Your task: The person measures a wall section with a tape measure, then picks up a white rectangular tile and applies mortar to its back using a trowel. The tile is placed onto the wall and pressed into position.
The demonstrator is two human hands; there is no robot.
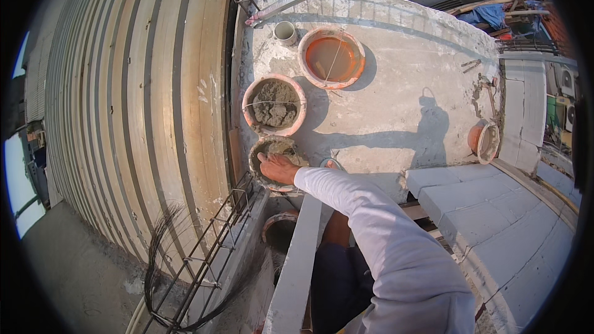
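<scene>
My right hand (278, 168), on an arm in a pale long sleeve, reaches over a round bucket (255, 176) with grey, wet-looking mortar (275, 146) inside. Its fingers are curled closed; whatever they grip is hidden below the hand. Just beyond stands another bucket (301, 96) with lumpy grey mortar (275, 106), a thin wire handle across its top. Farther back, an orange bucket (360, 65) contains murky liquid (332, 60), next to a short pale pipe-like cup (284, 32). My left hand is out of view.
A ribbed metal wall (136, 86) rises on the left, with a rebar cage (216, 241) and loose black wires (154, 260) below. A long grey block (297, 266) lies near my leg. Pale blocks (489, 210) are stacked right, near a tipped bucket (489, 142).
</scene>
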